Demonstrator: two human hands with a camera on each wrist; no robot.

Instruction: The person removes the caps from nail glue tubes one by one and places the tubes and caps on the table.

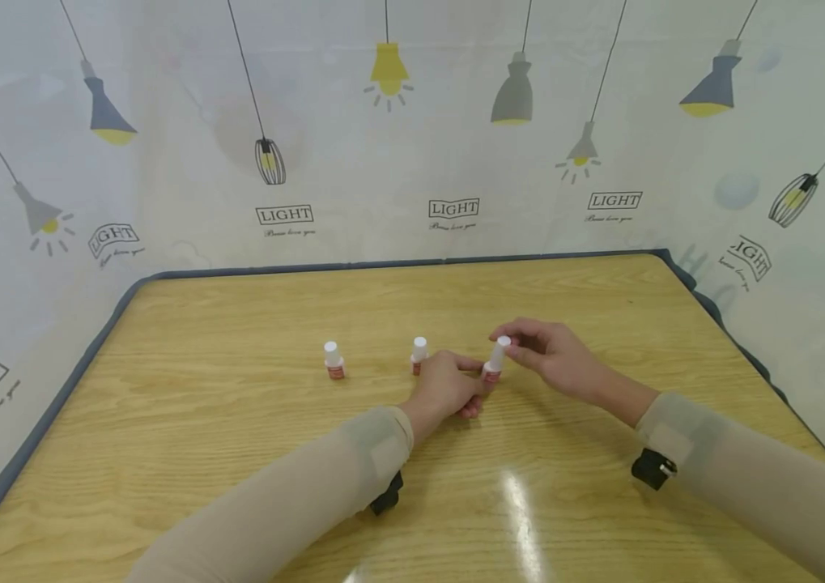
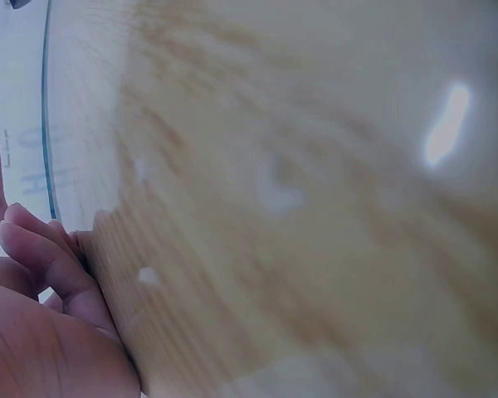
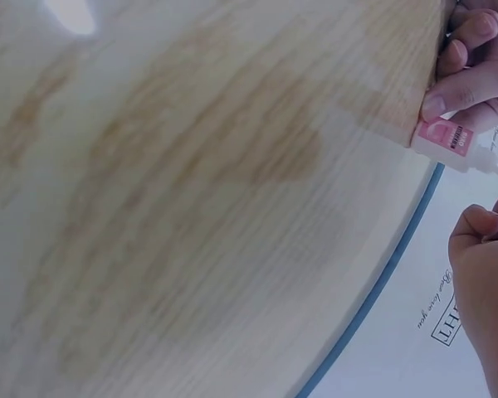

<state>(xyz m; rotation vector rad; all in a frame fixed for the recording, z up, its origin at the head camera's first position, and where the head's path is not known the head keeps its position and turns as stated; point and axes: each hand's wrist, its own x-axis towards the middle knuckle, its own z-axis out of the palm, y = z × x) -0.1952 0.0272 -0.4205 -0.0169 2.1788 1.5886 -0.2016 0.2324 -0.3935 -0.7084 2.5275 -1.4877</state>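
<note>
A small white bottle with a red label (image 1: 492, 372) stands slightly tilted between the two hands, right of the table's middle. Thumb and fingers of the left hand (image 1: 444, 389) grip it low, around the label; in the right wrist view, the thumb presses beside the pink-red label (image 3: 446, 136). From the right, the right hand (image 1: 554, 356) pinches the white cap (image 1: 503, 342) at the top. A second, similar bottle (image 1: 419, 346) stands just behind the left hand, its lower part partly hidden. Farther left, a third bottle (image 1: 334, 362) stands upright with its cap on.
The wood-grain table (image 1: 237, 453) has a dark blue edge (image 1: 295, 270) along its back and sides. Behind it hangs a pale curtain (image 1: 354, 162) printed with lamps. A black wrist device (image 1: 652, 470) hangs under the right sleeve, another (image 1: 386, 495) under the left.
</note>
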